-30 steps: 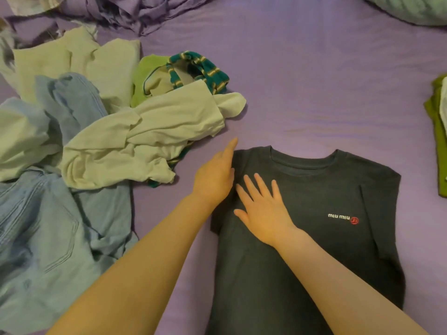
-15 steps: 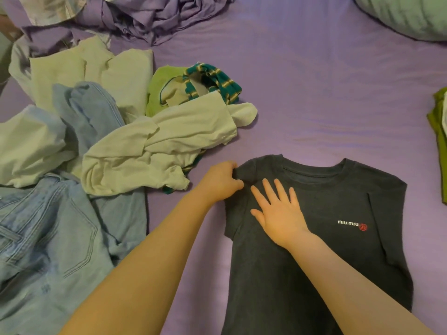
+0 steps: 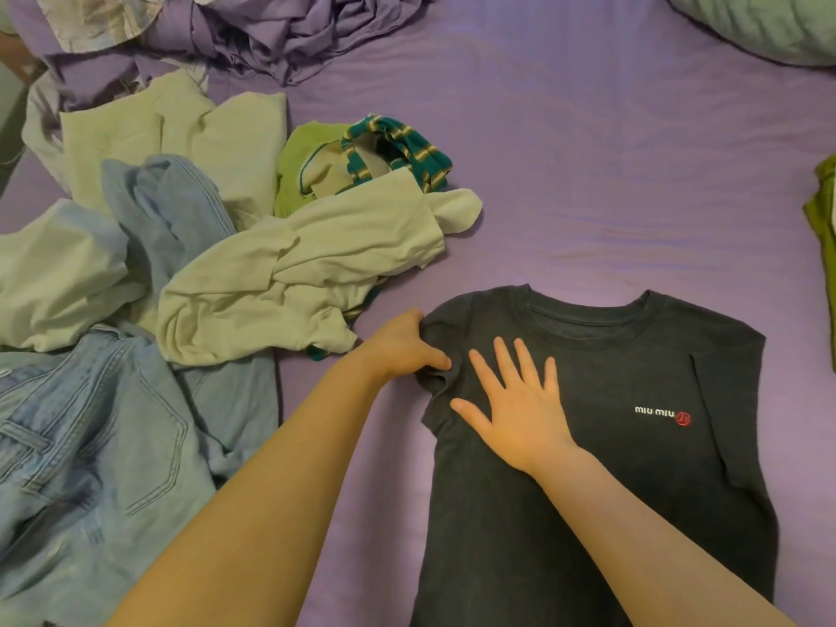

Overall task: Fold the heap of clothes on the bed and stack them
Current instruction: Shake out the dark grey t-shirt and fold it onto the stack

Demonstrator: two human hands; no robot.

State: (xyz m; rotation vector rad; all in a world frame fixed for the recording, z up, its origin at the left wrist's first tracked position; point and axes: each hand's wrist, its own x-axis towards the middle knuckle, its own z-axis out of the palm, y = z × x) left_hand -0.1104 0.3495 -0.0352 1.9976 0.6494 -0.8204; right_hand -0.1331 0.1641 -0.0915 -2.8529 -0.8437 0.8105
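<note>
Dark T-shirt (image 3: pixel 601 445): matt knit cloth, fine even texture, ribbed collar, small stitched or printed logo. Bed sheet (image 3: pixel 588 174): matt woven cloth, smooth with shallow wrinkles. Jeans (image 3: pixel 90 445): pale denim, coarse weave, raised seams. Cream garment (image 3: pixel 294 273): soft matt cloth, heavily creased. Striped garment (image 3: pixel 398 147): knit cloth, ribbed look. Pillow (image 3: pixel 769 24): smooth matt cloth.

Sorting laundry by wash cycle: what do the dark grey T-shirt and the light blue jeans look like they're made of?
Dark grey T-shirt: likely cotton jersey, matte, with a ribbed collar, lying soft and flat. Light blue jeans: denim, faded wash, showing double-stitched seams and a patch pocket. Exact fibre content cannot be told.
</note>
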